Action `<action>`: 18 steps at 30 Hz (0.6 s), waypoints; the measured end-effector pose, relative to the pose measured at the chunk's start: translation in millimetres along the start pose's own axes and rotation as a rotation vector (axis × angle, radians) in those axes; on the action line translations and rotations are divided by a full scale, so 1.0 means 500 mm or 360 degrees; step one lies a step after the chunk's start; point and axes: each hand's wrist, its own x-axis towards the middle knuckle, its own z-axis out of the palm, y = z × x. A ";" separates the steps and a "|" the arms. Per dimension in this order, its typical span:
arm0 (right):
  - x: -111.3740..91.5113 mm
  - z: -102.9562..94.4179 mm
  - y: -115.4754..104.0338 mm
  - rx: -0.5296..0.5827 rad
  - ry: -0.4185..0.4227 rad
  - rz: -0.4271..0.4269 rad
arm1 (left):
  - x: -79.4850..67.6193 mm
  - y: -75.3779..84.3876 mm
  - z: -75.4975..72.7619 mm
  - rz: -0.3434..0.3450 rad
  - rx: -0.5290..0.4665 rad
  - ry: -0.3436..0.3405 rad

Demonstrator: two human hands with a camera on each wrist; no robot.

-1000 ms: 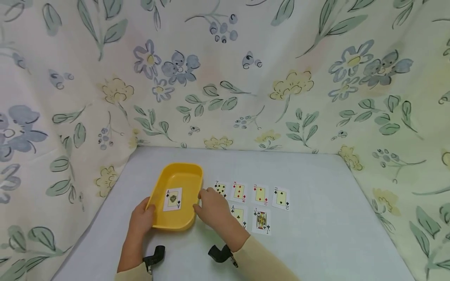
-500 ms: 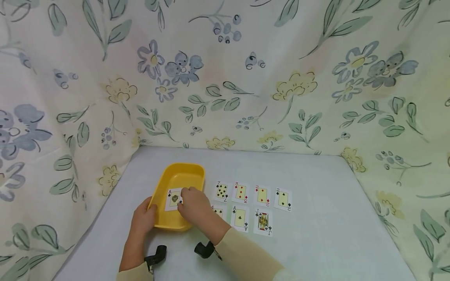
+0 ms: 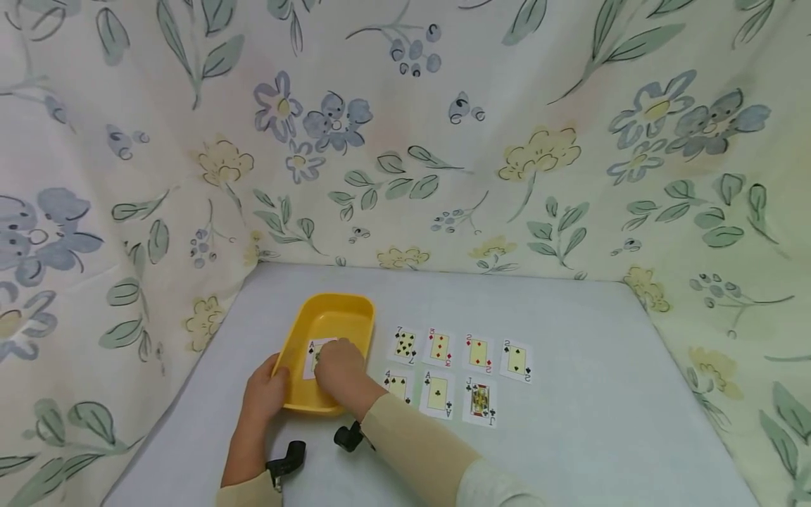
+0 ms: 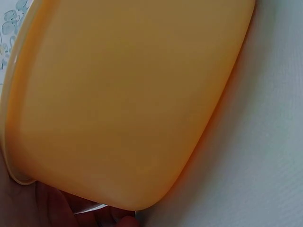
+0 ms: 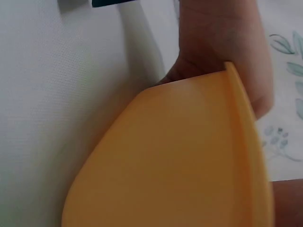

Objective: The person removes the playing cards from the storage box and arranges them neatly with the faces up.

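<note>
A yellow plastic tray (image 3: 331, 320) stands on the left part of the table in the head view. My left hand (image 3: 265, 389) grips its near left rim. In the left wrist view the tray wall (image 4: 128, 104) fills most of the picture, with fingers (image 4: 52, 205) curled at its lower edge. An ace playing card (image 3: 310, 360) lies inside the tray. My right hand (image 3: 340, 370) reaches over the near right rim and covers much of this card; its fingertips are hidden from view. The right wrist view shows the tray's outside (image 5: 165, 156) and the left hand (image 5: 218, 42) beyond.
Right of the tray, several face-up playing cards lie in two rows, among them a seven (image 3: 404, 346), an ace of clubs (image 3: 437, 394) and a jack (image 3: 479, 401). Floral cloth (image 3: 405, 141) hangs behind and beside the white-covered table (image 3: 602, 401).
My right hand has moved left from the tray's right rim to over the ace inside, uncovering the seven and the four on the table. The left hand keeps its hold.
</note>
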 end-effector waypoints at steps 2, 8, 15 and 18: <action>0.007 0.009 -0.003 -0.0043 -0.0014 0.0025 | 0.002 -0.001 0.001 0.0004 0.0010 0.0002; 0.026 0.035 -0.021 -0.0181 0.0019 0.0086 | 0.004 -0.003 0.001 0.0003 0.0006 0.0008; 0.034 0.051 -0.038 -0.0413 0.0121 0.0100 | 0.002 -0.001 0.003 -0.0035 -0.0019 0.0013; 0.037 0.055 -0.039 -0.0477 0.0154 0.0086 | 0.002 0.000 0.003 -0.0054 -0.0027 0.0008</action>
